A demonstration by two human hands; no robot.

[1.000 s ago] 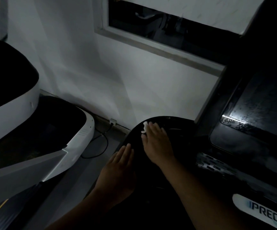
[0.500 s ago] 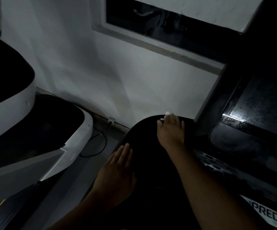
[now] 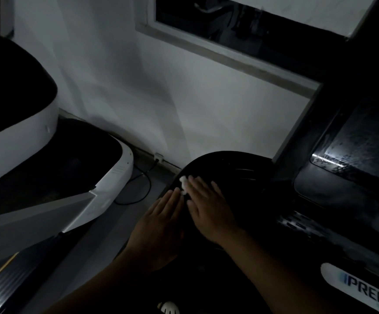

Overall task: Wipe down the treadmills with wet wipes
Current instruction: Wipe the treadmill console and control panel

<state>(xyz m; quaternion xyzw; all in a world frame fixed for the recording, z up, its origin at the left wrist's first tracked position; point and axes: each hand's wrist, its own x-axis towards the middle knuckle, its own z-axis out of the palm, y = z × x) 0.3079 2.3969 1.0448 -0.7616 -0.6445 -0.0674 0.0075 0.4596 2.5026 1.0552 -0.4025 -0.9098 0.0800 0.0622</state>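
- In the head view we see a white-and-black plastic exercise machine (image 3: 48, 137) filling the left side. A thin black cable (image 3: 145, 189) loops over the grey floor (image 3: 107, 234) up to a small white wall plug (image 3: 158, 156).
- A grey-framed window (image 3: 229, 57) sits in the white wall above. At the right stands a glossy black panel (image 3: 361, 155), with a white label reading PRECOR (image 3: 365, 288) low in the corner.
- The rounded black plastic treadmill hood (image 3: 234, 168) lies at centre, dark and shiny. Only the two forearms cross in front of it.
- The small crumpled white wet wipe (image 3: 184, 185) lies near the hood's left edge, partly under the index-finger side of the right hand (image 3: 209, 209).
- That hand lies palm down, its grip spread flat, with straight fingers pressing the wipe onto the hood.
- The left hand (image 3: 161, 227) rests flat just beside it. Its grip is slack with the fingers straight, it holds nothing, and its fingertips reach up to the wipe.
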